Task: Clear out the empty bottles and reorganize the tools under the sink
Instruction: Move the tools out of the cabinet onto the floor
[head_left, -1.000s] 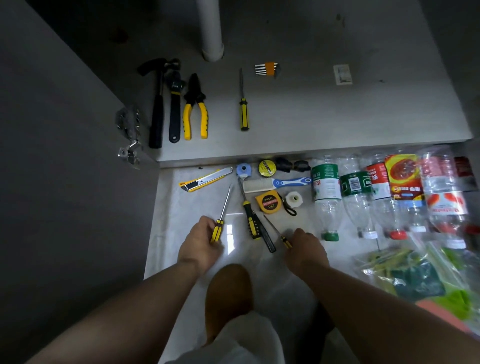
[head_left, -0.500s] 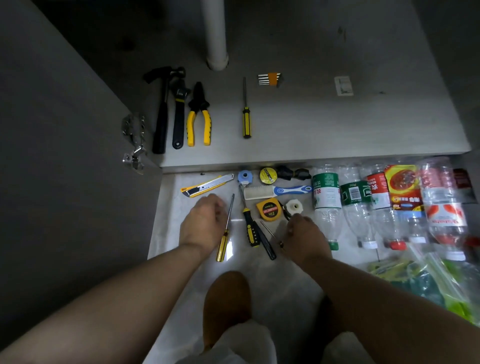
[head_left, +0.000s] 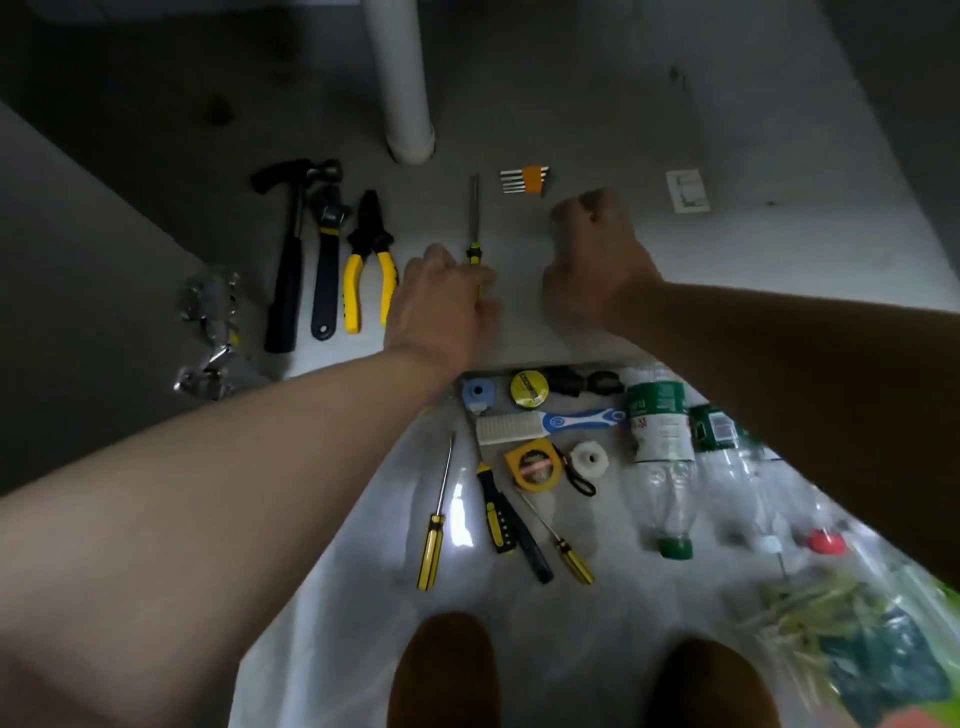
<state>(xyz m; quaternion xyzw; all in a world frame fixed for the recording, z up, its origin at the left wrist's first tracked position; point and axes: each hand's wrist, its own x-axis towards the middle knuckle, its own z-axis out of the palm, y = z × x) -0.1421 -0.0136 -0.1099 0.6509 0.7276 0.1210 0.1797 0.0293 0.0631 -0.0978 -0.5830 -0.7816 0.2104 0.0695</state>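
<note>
The left hand (head_left: 441, 306) curls round the handle of the slim black-and-yellow screwdriver (head_left: 474, 218) on the grey cabinet floor (head_left: 753, 260), near yellow-handled pliers (head_left: 366, 270). The blurred right hand (head_left: 597, 260) is curled, but I cannot tell whether it holds anything. Its forearm covers some of the clear plastic bottles (head_left: 662, 457).

Bare cabinet floor (head_left: 779, 249) is left open right of the right hand (head_left: 597, 260), broken only by a small white rectangle (head_left: 688, 191). The gap between the hands is closed ahead by hex keys (head_left: 524, 181). Left of the left hand (head_left: 441, 306), passage is blocked by pliers (head_left: 370, 234), a wrench (head_left: 324, 275) and a hammer (head_left: 285, 291); a white pipe (head_left: 405, 93) stands beyond.
</note>
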